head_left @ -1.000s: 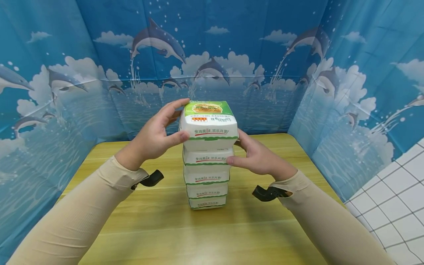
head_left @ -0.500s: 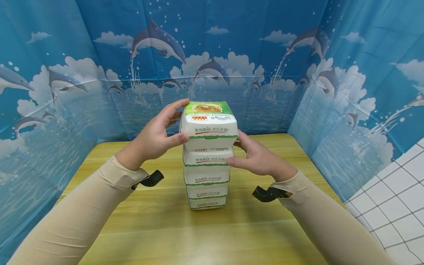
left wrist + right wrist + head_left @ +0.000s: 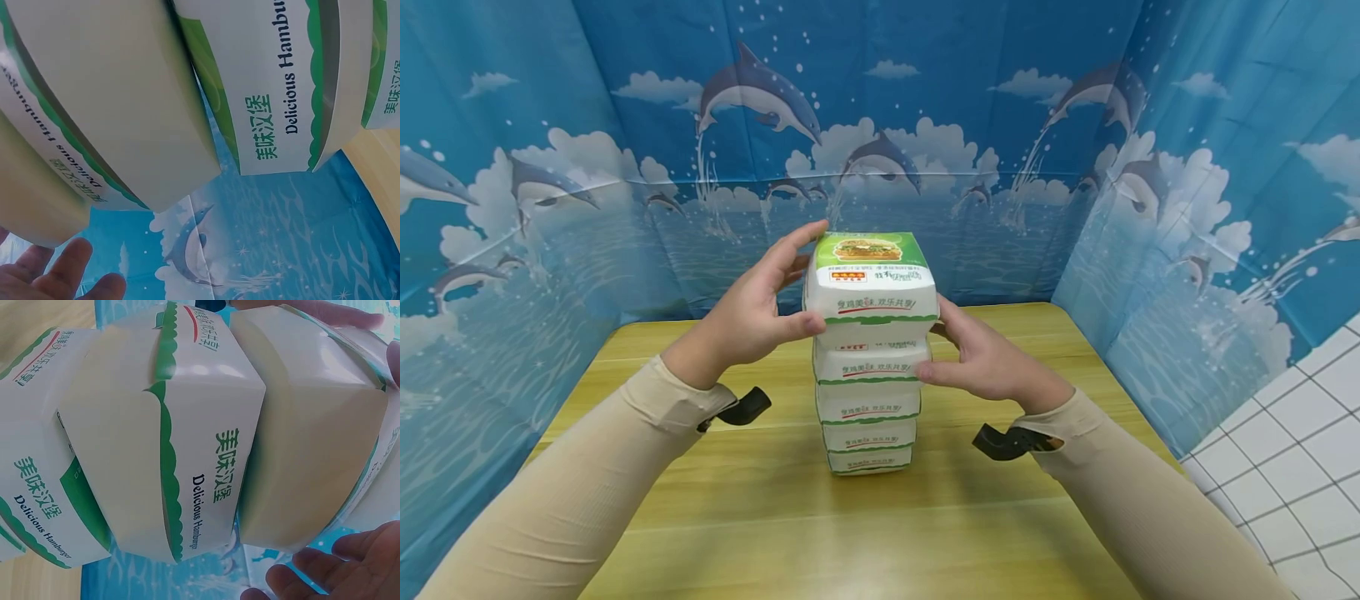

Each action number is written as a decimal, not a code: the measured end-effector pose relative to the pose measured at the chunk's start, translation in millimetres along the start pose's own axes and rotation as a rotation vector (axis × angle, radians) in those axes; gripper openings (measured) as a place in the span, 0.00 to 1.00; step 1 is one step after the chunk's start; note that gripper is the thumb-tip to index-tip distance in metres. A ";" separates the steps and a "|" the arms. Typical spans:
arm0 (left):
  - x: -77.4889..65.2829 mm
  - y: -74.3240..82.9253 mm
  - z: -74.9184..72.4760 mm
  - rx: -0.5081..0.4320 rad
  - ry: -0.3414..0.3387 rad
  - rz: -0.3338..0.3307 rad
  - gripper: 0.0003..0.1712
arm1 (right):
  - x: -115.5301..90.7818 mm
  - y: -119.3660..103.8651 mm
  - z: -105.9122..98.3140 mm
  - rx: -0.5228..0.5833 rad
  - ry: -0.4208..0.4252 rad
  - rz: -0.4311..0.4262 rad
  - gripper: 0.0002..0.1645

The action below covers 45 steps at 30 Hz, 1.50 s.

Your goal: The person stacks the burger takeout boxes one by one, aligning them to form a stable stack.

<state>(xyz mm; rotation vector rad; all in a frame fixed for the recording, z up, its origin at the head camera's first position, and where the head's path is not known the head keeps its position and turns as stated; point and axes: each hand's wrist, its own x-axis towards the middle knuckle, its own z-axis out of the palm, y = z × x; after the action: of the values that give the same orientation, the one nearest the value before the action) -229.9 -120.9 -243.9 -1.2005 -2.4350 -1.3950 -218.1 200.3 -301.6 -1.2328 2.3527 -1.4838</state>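
Several white-and-green cardboard hamburger boxes stand in one tall stack in the head view, all lids closed. The top hamburger box (image 3: 872,283) shows a burger picture and sits a little askew over the others. My left hand (image 3: 748,304) holds its left side, thumb at the front corner and fingers toward the back. Lower on the opposite side, my right hand (image 3: 981,354) holds the stack, its thumb on the front of the second hamburger box (image 3: 872,362) and its fingers reaching behind, partly hidden. Loosely bent fingers (image 3: 350,562) show beside the boxes in the right wrist view.
The stack stands on a yellow wooden table (image 3: 760,533). A blue dolphin-print curtain (image 3: 880,100) surrounds the table's back and sides. White grid tiles (image 3: 1292,442) lie at the right. Each wrist wears a black mount, such as the right mount (image 3: 1003,440).
The upper boxes have tipped slightly toward me, sinking a little in the head view. Both thumbs have shifted down with them; the hands otherwise stay in place.
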 end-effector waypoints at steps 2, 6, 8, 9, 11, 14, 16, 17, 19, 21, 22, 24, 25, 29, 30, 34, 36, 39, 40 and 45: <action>-0.2 -0.3 0.2 -0.002 -0.002 0.002 0.71 | -0.2 0.4 0.1 0.006 0.000 -0.007 0.53; -1.2 -0.4 0.7 -0.015 -0.007 0.007 0.72 | -1.1 0.9 0.1 0.012 -0.006 -0.009 0.52; -1.8 -0.5 0.9 -0.025 -0.010 0.010 0.72 | -1.4 1.3 0.1 0.016 -0.010 -0.013 0.52; -2.0 -0.6 1.0 -0.031 -0.011 0.011 0.73 | -1.4 1.4 0.2 0.016 -0.009 -0.014 0.52; -2.4 -0.7 1.1 -0.042 -0.011 0.012 0.73 | -1.4 2.1 0.2 0.012 -0.008 -0.023 0.52; -3.0 -0.8 1.2 -0.053 -0.010 0.015 0.73 | -1.0 2.7 0.5 0.007 -0.007 -0.036 0.53; -3.6 -0.5 1.3 -0.054 -0.010 0.017 0.74 | -0.9 2.5 0.6 0.004 -0.007 -0.042 0.54; -3.8 -0.5 1.4 -0.053 -0.010 0.018 0.74 | -0.9 2.5 0.6 0.004 -0.007 -0.043 0.55; -4.2 -0.5 1.5 -0.050 -0.012 0.023 0.74 | -1.0 2.4 0.7 0.008 -0.010 -0.041 0.55; -4.3 -1.0 1.6 -0.045 -0.014 0.027 0.74 | -1.1 2.5 0.6 0.008 -0.013 -0.041 0.55; -4.4 -1.3 1.6 -0.044 -0.014 0.030 0.74 | -1.2 2.7 0.5 0.008 -0.015 -0.041 0.55; -4.9 -1.8 1.7 -0.040 -0.017 0.037 0.73 | -1.4 2.9 0.4 0.008 -0.020 -0.043 0.55; -5.4 -2.0 1.6 -0.038 -0.018 0.043 0.73 | -1.5 2.9 0.3 0.008 -0.022 -0.044 0.54; -7.9 -2.9 1.0 -0.030 -0.018 0.054 0.74 | -2.1 2.7 0.4 0.011 -0.025 -0.045 0.54; -8.6 -3.0 0.9 -0.030 -0.019 0.053 0.75 | -2.2 2.7 0.4 0.010 -0.025 -0.046 0.54; -10.3 -2.9 0.5 -0.037 -0.022 0.040 0.75 | -2.8 2.8 0.7 0.003 -0.023 -0.040 0.55; -10.8 -2.8 0.5 -0.042 -0.024 0.037 0.75 | -2.9 2.7 0.8 0.002 -0.021 -0.035 0.55; -10.9 -2.7 0.6 -0.048 -0.026 0.043 0.75 | -2.9 2.5 1.0 -0.001 -0.017 -0.034 0.57; -10.9 -2.7 0.8 -0.049 -0.026 0.045 0.75 | -2.9 2.4 1.0 -0.002 -0.016 -0.033 0.57; -10.3 -2.0 1.5 -0.043 -0.026 0.049 0.74 | -2.7 2.1 1.1 -0.003 -0.016 -0.035 0.57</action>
<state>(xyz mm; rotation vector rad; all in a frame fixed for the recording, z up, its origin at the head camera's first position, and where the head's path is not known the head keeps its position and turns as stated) -223.6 -126.4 -250.6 -1.2864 -2.3868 -1.4341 -217.0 201.7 -304.7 -1.2884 2.3362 -1.4747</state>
